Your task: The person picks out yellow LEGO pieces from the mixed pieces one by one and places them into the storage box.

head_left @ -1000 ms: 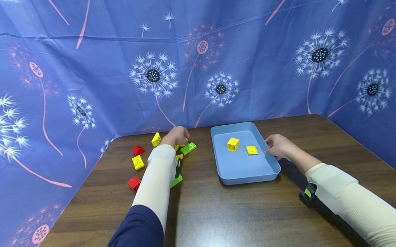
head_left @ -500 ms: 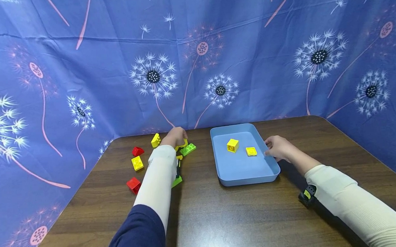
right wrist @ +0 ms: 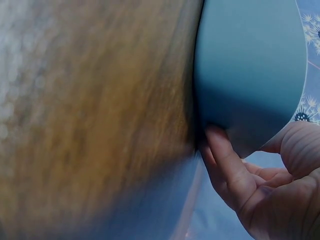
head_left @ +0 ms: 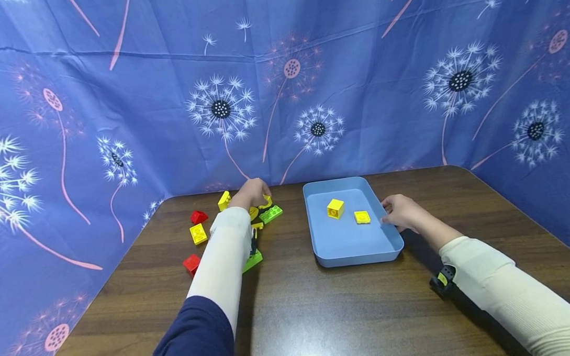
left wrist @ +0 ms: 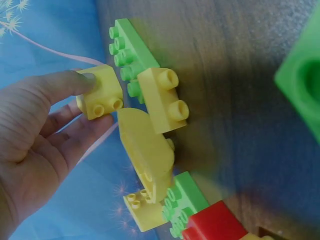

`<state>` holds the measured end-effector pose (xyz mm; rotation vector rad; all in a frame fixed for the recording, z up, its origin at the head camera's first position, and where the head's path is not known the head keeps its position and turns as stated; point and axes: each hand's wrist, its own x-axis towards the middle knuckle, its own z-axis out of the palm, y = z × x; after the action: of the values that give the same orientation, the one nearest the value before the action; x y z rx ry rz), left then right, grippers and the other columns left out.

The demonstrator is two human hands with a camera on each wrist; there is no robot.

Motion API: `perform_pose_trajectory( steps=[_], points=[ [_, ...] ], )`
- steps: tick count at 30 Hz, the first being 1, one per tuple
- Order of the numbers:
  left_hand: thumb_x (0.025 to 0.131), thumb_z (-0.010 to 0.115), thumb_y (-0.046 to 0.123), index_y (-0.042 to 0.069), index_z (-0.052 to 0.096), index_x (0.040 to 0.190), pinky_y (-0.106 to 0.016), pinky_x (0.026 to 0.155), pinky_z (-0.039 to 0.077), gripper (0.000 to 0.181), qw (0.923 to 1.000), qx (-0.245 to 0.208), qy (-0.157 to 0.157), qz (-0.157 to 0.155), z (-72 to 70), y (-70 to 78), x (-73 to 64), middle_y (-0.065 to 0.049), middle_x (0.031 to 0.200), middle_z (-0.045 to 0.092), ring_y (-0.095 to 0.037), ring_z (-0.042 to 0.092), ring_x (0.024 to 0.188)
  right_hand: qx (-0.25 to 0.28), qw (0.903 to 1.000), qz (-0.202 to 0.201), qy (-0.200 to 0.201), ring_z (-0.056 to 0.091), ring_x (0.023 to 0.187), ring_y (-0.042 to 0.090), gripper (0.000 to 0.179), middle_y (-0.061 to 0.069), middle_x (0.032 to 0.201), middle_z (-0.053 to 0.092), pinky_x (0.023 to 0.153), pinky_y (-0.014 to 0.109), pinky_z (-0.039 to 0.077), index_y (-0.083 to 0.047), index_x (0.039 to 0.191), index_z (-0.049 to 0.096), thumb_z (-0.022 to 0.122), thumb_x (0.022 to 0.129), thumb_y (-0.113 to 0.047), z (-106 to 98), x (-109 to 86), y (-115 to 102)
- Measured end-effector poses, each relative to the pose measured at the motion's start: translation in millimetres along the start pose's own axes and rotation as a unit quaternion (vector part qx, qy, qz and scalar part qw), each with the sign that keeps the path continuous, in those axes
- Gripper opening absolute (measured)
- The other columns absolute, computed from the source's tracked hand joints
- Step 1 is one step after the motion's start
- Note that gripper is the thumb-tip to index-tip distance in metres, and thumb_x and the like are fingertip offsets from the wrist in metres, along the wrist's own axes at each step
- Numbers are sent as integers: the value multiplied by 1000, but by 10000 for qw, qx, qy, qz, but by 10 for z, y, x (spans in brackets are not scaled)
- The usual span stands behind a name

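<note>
My left hand (head_left: 252, 194) is at the far left of the table, over a group of toy bricks. In the left wrist view its thumb and fingers pinch a yellow toy brick (left wrist: 102, 92) with studs. Right beside that brick are a rounded yellow piece (left wrist: 147, 152), a small yellow two-stud brick (left wrist: 162, 100) and a long green brick (left wrist: 134, 52). My right hand (head_left: 401, 211) grips the right side of the blue tray (head_left: 356, 260), thumb at the rim and fingers against the outer wall. Inside the tray lie a yellow cube-shaped brick (head_left: 335, 208) and a flat yellow brick (head_left: 362, 217).
Left of my left forearm lie a red sloped brick (head_left: 199, 217), a yellow brick (head_left: 198, 234), a red brick (head_left: 191, 264) and a yellow studded piece (head_left: 224, 200). A green brick (head_left: 253, 260) shows beside the sleeve. The patterned blue cloth (head_left: 273, 121) hangs behind the table.
My left hand has risen slightly and shifted a little left, uncovering more of the yellow pieces under it. My right hand and the tray stay in place.
</note>
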<state>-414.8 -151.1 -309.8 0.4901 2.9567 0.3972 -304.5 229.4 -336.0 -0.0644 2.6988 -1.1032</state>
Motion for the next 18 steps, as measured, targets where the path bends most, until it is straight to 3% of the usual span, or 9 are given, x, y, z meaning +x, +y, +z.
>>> perform_pose_trajectory(
  steps=[4,11,18],
  points=[
    [86,72,7,6,74,109,-39,94,48,23,9998,7,40,171,-43,15,-12,-11,116,68,-28,59,111,5,10000,24,-24,61,102,46,52,39,120,50,66,44,58,21,130,40,64,87,4,-12,-3,7],
    [88,70,7,6,74,109,-41,94,49,21,9988,-400,25,285,-121,89,-74,-11,117,67,-30,58,113,-19,10000,80,-5,61,102,46,52,39,120,50,66,44,58,20,130,40,65,87,4,8,-15,19],
    [85,72,11,8,76,106,-38,89,49,22,9949,256,196,953,-216,224,-80,-6,107,71,-25,61,100,-56,10000,40,14,61,101,45,53,38,119,51,65,44,58,20,130,40,65,87,4,0,-11,3]
  ],
)
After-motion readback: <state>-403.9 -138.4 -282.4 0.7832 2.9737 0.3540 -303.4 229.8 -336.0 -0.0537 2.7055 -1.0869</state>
